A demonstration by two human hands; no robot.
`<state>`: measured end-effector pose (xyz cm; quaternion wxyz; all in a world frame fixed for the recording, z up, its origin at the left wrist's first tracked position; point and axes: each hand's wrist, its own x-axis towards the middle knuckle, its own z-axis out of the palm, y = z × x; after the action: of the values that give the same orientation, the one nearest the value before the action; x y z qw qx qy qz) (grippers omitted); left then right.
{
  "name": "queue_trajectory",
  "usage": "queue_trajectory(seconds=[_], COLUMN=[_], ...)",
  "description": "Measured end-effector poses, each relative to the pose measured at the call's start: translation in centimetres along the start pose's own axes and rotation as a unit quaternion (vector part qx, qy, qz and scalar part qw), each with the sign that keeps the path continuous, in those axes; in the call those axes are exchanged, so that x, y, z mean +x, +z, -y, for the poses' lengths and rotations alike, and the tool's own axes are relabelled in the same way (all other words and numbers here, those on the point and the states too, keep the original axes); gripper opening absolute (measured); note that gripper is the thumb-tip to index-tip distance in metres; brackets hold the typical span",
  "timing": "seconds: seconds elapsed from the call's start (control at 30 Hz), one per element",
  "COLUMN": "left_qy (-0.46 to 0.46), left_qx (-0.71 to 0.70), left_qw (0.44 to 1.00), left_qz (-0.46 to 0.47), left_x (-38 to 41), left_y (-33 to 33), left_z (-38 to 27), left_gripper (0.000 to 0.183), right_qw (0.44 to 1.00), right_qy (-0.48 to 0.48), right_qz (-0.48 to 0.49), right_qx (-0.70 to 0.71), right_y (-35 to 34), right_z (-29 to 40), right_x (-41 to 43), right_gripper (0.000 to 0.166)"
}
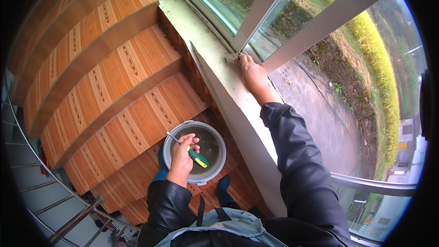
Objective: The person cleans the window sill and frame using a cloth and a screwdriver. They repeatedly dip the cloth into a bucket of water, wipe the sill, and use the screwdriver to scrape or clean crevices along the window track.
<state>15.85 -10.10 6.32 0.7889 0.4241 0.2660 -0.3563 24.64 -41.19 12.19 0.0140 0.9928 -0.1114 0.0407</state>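
Note:
My left hand [183,154] holds a screwdriver [199,159] with a green and yellow handle, its metal shaft pointing up and to the left. Below that hand stands a grey bucket [222,151] of murky water. My right hand [254,74] reaches out to the window sill [219,58] and presses a greyish cloth [232,57] at the foot of the window frame [288,53]. Part of the cloth is hidden under my fingers.
Wood-patterned stairs [113,75] rise to the upper left. A metal railing [73,192] curves along the lower left. Blue boots [223,183] are on my feet beside the bucket. The window is open beside my right arm, with a concrete ledge [308,109] outside.

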Motion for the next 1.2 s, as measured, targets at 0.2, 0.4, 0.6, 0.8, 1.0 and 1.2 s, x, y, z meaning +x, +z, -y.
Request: queue_trajectory(seconds=[0.2,0.4,0.6,0.8,1.0,1.2], left_qy=[0.005,0.010,0.027,0.026,0.032,0.016], left_qx=[-0.008,-0.006,-0.016,-0.014,0.000,0.008], left_qw=[1.000,1.000,0.999,1.000,0.999,1.000], left_qz=[0.010,0.008,0.009,0.008,0.015,0.015], left_x=[0.1,0.1,-0.3,-0.7,-0.9,-0.5], left_y=[0.2,0.2,0.2,0.4,0.6,0.8], left_z=[-0.1,-0.2,-0.7,-0.8,-0.3,0.6], left_gripper=[0.012,0.012,0.012,0.012,0.012,0.013], right_qw=[0.992,0.991,0.991,0.967,0.896,0.975], right_qy=[-0.021,-0.016,0.063,0.115,0.122,-0.050], right_qz=[-0.055,-0.088,0.022,0.021,-0.019,0.076], right_qx=[0.109,0.096,0.119,0.228,0.427,0.202], right_y=[-0.8,-1.3,-2.7,-3.2,-5.1,-3.5], right_z=[-1.2,-2.2,-2.9,-5.9,-9.7,-7.8], right_x=[-3.5,-7.0,-9.1,-8.7,-8.0,-10.5], right_gripper=[0.045,0.039,0.028,0.010,0.023,0.042])
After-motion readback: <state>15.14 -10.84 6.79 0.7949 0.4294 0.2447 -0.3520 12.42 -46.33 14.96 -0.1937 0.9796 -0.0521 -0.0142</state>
